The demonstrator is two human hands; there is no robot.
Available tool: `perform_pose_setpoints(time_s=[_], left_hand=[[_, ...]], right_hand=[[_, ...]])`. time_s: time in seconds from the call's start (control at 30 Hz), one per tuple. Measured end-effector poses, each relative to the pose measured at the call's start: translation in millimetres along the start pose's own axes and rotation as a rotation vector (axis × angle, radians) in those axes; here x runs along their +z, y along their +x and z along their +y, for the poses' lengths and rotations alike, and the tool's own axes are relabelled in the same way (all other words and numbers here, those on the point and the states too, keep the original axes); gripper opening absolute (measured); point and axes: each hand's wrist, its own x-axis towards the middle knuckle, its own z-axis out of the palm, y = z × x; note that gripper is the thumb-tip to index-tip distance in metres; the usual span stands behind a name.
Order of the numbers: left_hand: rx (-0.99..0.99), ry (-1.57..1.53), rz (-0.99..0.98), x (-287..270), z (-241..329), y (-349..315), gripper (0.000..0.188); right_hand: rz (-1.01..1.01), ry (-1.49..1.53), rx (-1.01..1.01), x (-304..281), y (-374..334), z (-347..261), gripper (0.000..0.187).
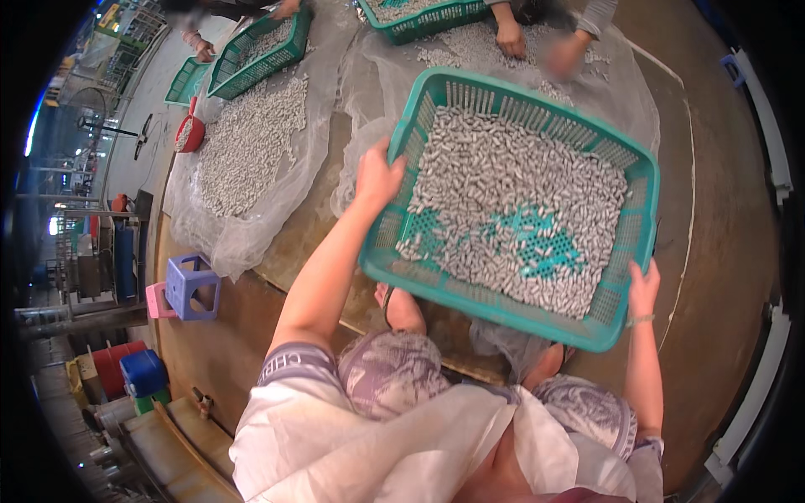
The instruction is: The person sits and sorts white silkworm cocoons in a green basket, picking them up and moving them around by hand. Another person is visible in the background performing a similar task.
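Between my hands is a green plastic basket (457,302) with slotted walls, tilted and held over the floor near my knees. My left hand (379,178) is closed round its left rim. My right hand (644,289) grips the rim at the lower right. Inside lies a spread layer of small, pale grey oblong pieces (511,168), whose kind I cannot make out. Through gaps in the layer, the perforated green bottom (545,251) shows.
Translucent sheeting (243,247) on the floor bears a heap of the same pieces (251,147) and a red scoop (191,134). Another green basket (268,63) stands beyond. Co-workers' hands (510,38) handle pieces at the far side. A purple stool (193,289) stands left.
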Motion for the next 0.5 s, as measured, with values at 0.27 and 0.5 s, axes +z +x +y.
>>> perform_pose_setpoints(time_s=[0.27, 0.5], left_hand=[[-0.043, 0.047, 0.086, 18.1, -30.9, 0.3, 0.034], [0.09, -0.302, 0.172, -10.0, 4.4, -23.9, 0.03]], right_hand=[[-0.053, -0.278, -0.128, 7.5, 22.3, -9.7, 0.026], [0.138, -0.044, -0.162, 6.8, -12.3, -36.6, 0.027]])
